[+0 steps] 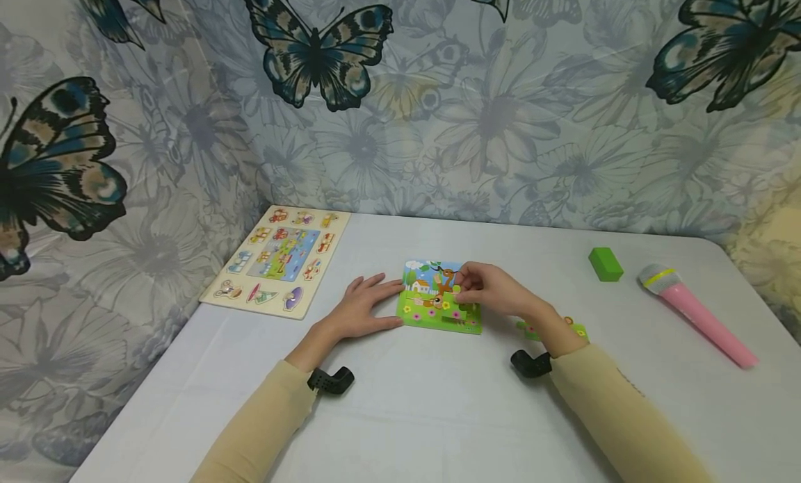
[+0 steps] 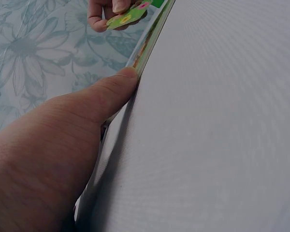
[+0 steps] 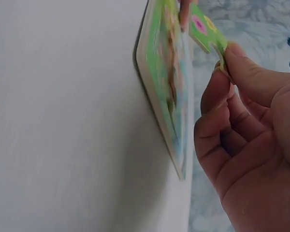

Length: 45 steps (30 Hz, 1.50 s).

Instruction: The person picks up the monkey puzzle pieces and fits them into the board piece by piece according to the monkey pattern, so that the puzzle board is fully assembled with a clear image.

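My right hand (image 1: 494,288) pinches a green jigsaw puzzle piece (image 3: 206,30) with pink and yellow flowers between thumb and forefinger. It holds the piece raised over the right part of a small picture puzzle board (image 1: 416,319), which shows a house, a tree and an animal. Fingers spread, my left hand (image 1: 366,308) lies flat at the board's left edge. In the left wrist view, the left thumb (image 2: 118,89) touches the board's side. More green puzzle pieces (image 1: 580,330) lie on the table beneath the right wrist, partly hidden by it.
A large wooden picture board (image 1: 300,309) with vehicle and toy pictures lies at the back left of the white table (image 1: 425,413). At the right are a green block (image 1: 605,264) and a pink toy microphone (image 1: 707,323). Butterfly-patterned cloth (image 1: 500,121) hangs behind.
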{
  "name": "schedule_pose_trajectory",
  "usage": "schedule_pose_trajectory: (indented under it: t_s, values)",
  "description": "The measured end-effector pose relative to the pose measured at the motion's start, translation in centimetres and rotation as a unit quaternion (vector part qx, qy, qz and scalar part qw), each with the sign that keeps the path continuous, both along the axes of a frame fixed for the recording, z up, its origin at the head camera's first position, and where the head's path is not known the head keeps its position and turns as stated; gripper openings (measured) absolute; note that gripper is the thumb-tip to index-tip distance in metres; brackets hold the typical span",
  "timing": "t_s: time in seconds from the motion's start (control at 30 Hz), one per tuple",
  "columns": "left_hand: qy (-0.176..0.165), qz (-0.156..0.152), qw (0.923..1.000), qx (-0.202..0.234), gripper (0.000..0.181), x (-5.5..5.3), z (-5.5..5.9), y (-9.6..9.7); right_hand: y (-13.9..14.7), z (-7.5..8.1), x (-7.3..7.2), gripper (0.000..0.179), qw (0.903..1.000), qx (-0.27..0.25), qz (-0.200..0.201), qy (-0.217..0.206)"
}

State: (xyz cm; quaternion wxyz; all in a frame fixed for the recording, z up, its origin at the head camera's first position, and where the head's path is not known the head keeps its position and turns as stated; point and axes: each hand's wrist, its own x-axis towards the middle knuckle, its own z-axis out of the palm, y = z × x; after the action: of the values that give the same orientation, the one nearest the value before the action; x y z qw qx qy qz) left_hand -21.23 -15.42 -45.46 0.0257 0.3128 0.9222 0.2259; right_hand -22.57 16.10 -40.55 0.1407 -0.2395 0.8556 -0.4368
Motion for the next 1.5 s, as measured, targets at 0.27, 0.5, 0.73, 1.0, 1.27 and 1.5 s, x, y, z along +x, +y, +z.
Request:
schedule_pose_trajectory:
  t_s: [0.27, 0.5, 0.73, 1.0, 1.27, 1.5]
  values:
    - [0.001, 0.001, 1.0000, 0.001, 0.070, -0.1, 0.0, 0.0, -3.5, -0.4, -1.0, 0.021, 0.9998, 0.008, 0.017, 0.002]
    - [0.008, -0.002, 1.0000, 0.002, 0.070, -0.1, 0.0, 0.0, -5.4, -0.5, -1.4, 0.021, 0.9996, 0.017, 0.022, 0.006]
    - [0.008, -0.003, 1.0000, 0.001, 0.070, -0.2, -0.1, 0.0, -6.4, -0.6, -1.6, 0.021, 0.9994, 0.029, 0.019, 0.004]
    - [0.006, 0.000, 1.0000, 0.004, 0.071, -0.1, -0.1, -0.1, -7.0, -0.9, -1.7, 0.019, 0.9957, 0.066, 0.056, 0.032]
    - [0.005, 0.002, 1.0000, 0.004, 0.071, -0.1, 0.0, -0.1, -7.2, -1.0, -1.4, 0.016, 0.9925, 0.085, 0.065, 0.059]
    - [0.004, 0.000, 1.0000, 0.003, 0.071, -0.1, 0.0, -0.1, -7.1, -1.2, -1.3, 0.016, 0.9922, 0.087, 0.066, 0.060]
